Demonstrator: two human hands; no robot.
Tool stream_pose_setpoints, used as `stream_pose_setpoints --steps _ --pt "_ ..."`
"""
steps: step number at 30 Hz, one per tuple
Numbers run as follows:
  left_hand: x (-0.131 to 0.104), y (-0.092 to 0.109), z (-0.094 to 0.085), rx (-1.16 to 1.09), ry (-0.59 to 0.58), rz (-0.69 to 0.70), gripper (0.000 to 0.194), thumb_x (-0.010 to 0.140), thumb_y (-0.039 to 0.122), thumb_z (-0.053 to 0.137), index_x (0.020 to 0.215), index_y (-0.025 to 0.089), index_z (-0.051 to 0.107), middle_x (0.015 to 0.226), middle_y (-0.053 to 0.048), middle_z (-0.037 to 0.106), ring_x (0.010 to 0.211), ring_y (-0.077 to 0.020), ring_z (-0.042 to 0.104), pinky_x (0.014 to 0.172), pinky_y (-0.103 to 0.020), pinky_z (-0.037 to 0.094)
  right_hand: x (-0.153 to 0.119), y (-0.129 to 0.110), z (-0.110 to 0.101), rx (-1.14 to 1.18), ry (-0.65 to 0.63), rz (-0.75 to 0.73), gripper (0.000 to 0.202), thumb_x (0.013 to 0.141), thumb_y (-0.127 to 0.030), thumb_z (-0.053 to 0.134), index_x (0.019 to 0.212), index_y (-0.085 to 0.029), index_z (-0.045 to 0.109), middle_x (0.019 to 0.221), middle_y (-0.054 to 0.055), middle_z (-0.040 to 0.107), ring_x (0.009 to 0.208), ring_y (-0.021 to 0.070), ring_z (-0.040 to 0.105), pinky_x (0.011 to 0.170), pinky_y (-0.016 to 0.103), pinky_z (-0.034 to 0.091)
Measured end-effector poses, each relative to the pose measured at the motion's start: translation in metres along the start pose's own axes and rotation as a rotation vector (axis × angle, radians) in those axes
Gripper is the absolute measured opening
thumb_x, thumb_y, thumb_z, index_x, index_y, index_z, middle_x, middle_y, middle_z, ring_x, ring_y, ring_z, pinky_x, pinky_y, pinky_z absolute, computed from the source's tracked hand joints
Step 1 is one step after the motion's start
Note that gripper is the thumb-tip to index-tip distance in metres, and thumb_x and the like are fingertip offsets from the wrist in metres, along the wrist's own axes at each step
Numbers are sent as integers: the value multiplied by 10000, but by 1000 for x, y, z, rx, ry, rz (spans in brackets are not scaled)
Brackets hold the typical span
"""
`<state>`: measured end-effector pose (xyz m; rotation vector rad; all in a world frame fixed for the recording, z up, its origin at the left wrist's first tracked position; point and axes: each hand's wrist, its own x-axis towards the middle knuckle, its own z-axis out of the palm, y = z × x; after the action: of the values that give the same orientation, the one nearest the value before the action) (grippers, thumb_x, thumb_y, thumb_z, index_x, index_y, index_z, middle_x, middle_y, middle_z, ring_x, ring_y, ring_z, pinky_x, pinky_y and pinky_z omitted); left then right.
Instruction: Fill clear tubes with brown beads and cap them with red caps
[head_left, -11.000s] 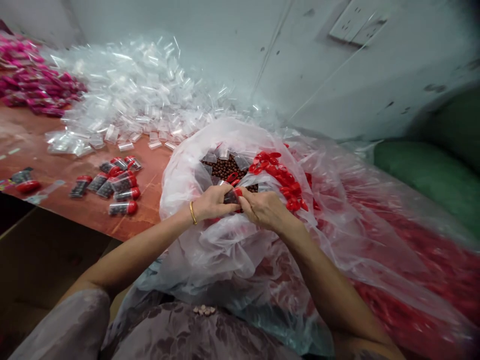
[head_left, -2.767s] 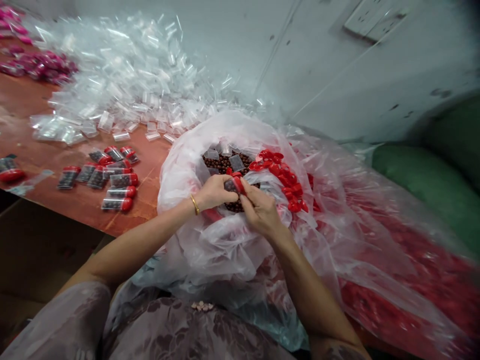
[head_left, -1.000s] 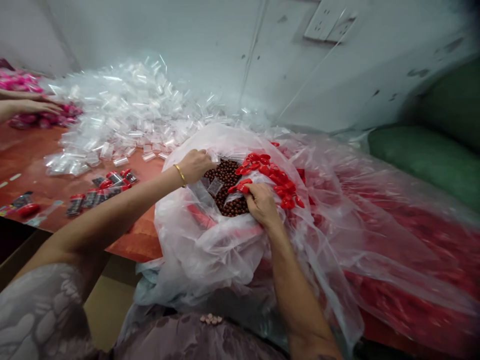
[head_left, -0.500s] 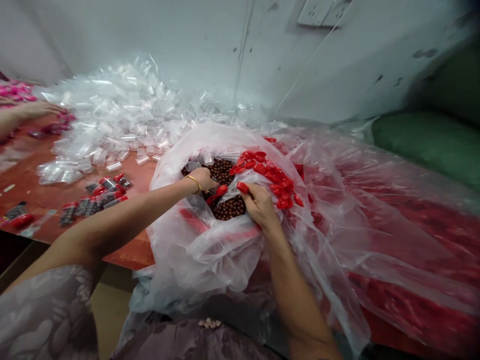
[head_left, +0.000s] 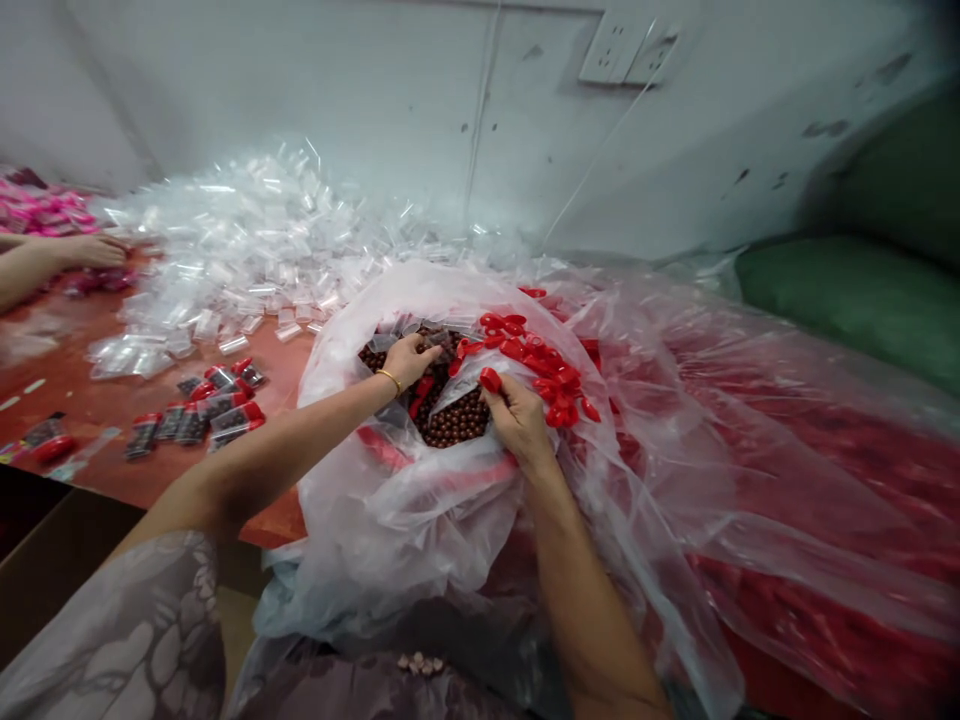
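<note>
A white plastic bag (head_left: 352,440) lies open before me, with brown beads (head_left: 454,420) inside. My left hand (head_left: 407,362), with a gold bangle (head_left: 390,381) at the wrist, is over the beads at the bag's far left. Its fingers are stretched forward near some clear containers (head_left: 409,328), and I see nothing held in them. A red object (head_left: 421,393) lies on the beads just below this hand, partly hidden. My right hand (head_left: 519,420) pinches a red cap (head_left: 490,380) between thumb and finger at the right rim. More red caps (head_left: 551,370) rest on the plastic beside it.
Clear empty containers (head_left: 247,240) are heaped against the wall. Filled containers with red caps (head_left: 217,405) lie on the red table (head_left: 277,360). Another person's hand (head_left: 90,250) is by pink pieces (head_left: 49,210) at far left. A large clear bag (head_left: 787,450) of red pieces spreads rightward.
My left hand has moved slightly up and away from the red object, its fingers now extended. My right hand still pinches the red cap. The view has tilted a little upward.
</note>
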<state>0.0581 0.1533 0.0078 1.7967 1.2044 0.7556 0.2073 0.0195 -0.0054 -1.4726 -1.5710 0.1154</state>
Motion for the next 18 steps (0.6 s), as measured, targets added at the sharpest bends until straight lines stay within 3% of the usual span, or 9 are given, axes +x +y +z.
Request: stream_pose_setpoints --steps 4,10,14,18 --pt "-12 -2 -6 -281 -13 182 131 776 241 613 796 139 532 719 19 588 671 -86 555 657 -189 440 0 -1 0 34 5 1 307 928 -420 439 728 -206 534 652 4 551 615 152 507 604 282 392" --pt "-38 0 -18 -643 -250 244 339 687 185 705 990 132 561 910 -42 667 834 -130 621 798 -255 489 0 -1 1 40 28 38 341 919 -454 446 702 -203 526 617 -12 493 591 137 462 585 271 366" --pt "-53 -3 -27 -688 -334 257 439 663 249 765 1058 122 619 1073 -94 667 965 -184 611 874 -297 483 -1 2 2 81 59 77 286 892 -434 484 777 -196 591 669 -2 530 627 144 484 608 275 383" --pt "-68 -9 -30 -653 -370 164 394 691 309 753 1011 124 614 951 -55 640 829 -140 588 741 -268 506 -4 3 0 163 83 70 274 874 -355 431 987 -201 628 783 21 584 696 166 519 657 299 423"
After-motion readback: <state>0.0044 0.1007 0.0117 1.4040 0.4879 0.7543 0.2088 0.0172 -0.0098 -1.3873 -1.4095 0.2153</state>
